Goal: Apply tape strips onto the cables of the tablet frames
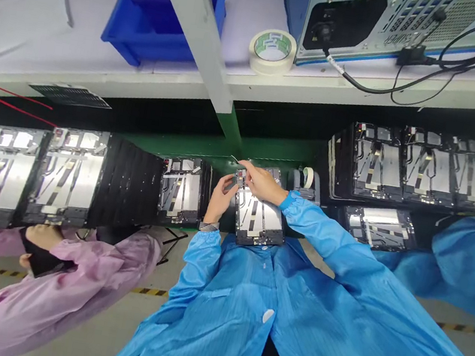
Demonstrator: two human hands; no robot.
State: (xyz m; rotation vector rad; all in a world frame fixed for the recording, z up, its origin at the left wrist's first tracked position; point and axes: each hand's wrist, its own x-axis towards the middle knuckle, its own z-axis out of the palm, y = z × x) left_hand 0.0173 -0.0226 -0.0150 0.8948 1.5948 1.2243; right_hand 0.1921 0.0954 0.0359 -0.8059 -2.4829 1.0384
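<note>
An open tablet-like device (pixel 259 221), silvery inside with black strips, lies on the green belt in front of me. My left hand (pixel 220 196) curls round its top left corner, fingers bent, with a metal band on the wrist. My right hand (pixel 262 183) reaches over the device's top edge. Its fingertips are pinched together at a small part there. A thin pale strip (pixel 234 159) sticks out to the left past the fingertips; I cannot tell what it is. Both sleeves are blue.
More opened devices lie along the belt at the left (pixel 67 174), beside mine (pixel 181 190) and at the right (pixel 381 162). A tape dispenser (pixel 307 180) stands behind my device. On the shelf above are a tape roll (pixel 272 50), blue bins (pixel 155 18) and a metal box (pixel 382 20). Co-workers stand left (pixel 67 271) and right (pixel 470 259).
</note>
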